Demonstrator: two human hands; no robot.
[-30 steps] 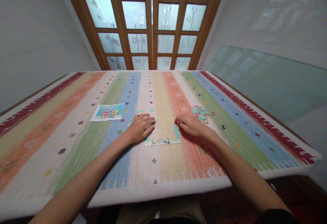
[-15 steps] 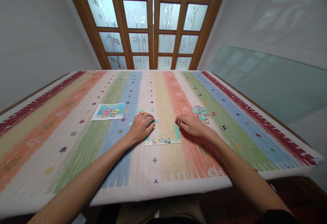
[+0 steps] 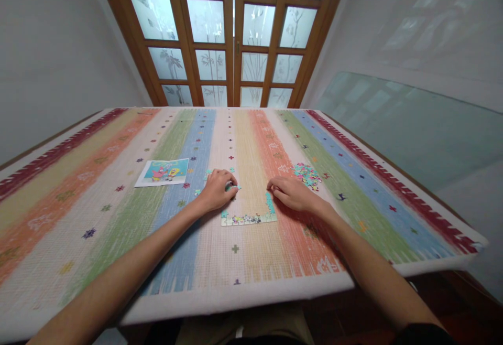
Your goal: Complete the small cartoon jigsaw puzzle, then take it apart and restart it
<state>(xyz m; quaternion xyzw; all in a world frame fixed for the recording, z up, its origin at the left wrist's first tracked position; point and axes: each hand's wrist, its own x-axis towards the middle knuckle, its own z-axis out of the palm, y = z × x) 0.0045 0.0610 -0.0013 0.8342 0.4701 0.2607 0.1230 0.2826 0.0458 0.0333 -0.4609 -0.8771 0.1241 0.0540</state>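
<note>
1. Jigsaw puzzle frame (image 3: 248, 219): part-built, lying flat on the striped tablecloth (image 3: 275, 261) near the table's front-middle. Bottom edge joined in a strip; a short teal run climbs its right side.
2. Left hand (image 3: 217, 190): palm down at the frame's upper left corner, fingers curled inward, tips pressed onto small teal puzzle pieces (image 3: 231, 187). Whether a piece is pinched or only pushed, cannot tell.
3. Right hand (image 3: 290, 192): palm down just beside the frame's right side, fingers half-bent, tips resting on the cloth next to the teal run. No piece visible in its grasp; too small to be certain.
4. Loose pieces: a heap of mixed colours (image 3: 306, 173) just beyond the right hand; a few stray teal bits (image 3: 208, 173) beyond the left hand.
5. Reference picture (image 3: 162, 172): cartoon print, flat on the cloth, well left of the left hand.
6. Surroundings: wooden glazed doors (image 3: 236, 35) behind the table's far edge; a glass sheet (image 3: 412, 125) leaning at the right wall.
</note>
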